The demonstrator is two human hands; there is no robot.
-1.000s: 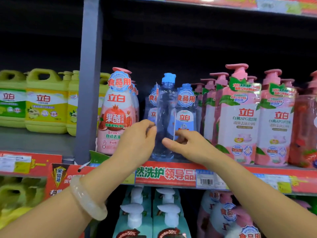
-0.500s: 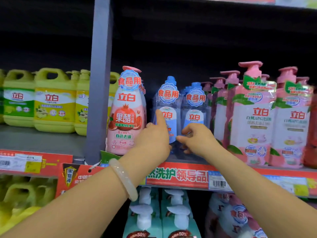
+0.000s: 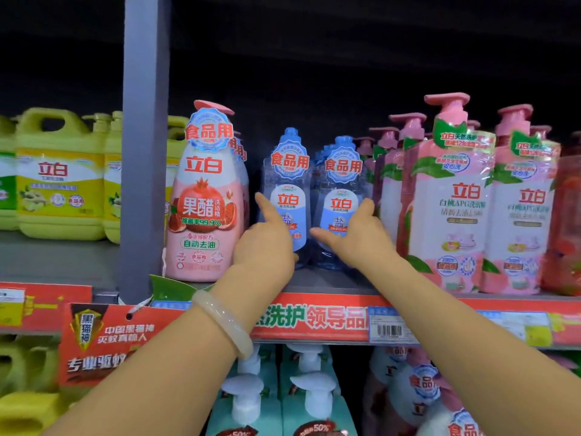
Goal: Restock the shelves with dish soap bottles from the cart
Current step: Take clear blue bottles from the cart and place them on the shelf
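Two clear blue dish soap bottles stand side by side on the grey shelf (image 3: 317,283), labels facing out. My left hand (image 3: 265,247) is in front of the left bottle (image 3: 287,180), its straight index finger lying up along the bottle's left side. My right hand (image 3: 356,239) is at the right bottle (image 3: 341,190). Its thumb points up against that bottle's right side and its index finger reaches left across the lower front. Neither hand wraps a bottle. More blue bottles stand behind. The cart is out of view.
A tall pink pomegranate bottle (image 3: 204,209) stands just left of the blue ones, next to a grey shelf post (image 3: 144,152). Pink pump bottles (image 3: 452,209) crowd the right. Yellow jugs (image 3: 59,177) fill the left bay. Teal pump bottles (image 3: 251,404) sit on the shelf below.
The left blue bottle, held side-on by both hands a second ago, now stands with its label forward. My hands have loosened to fingertip contact, the right one shifting to the right bottle.
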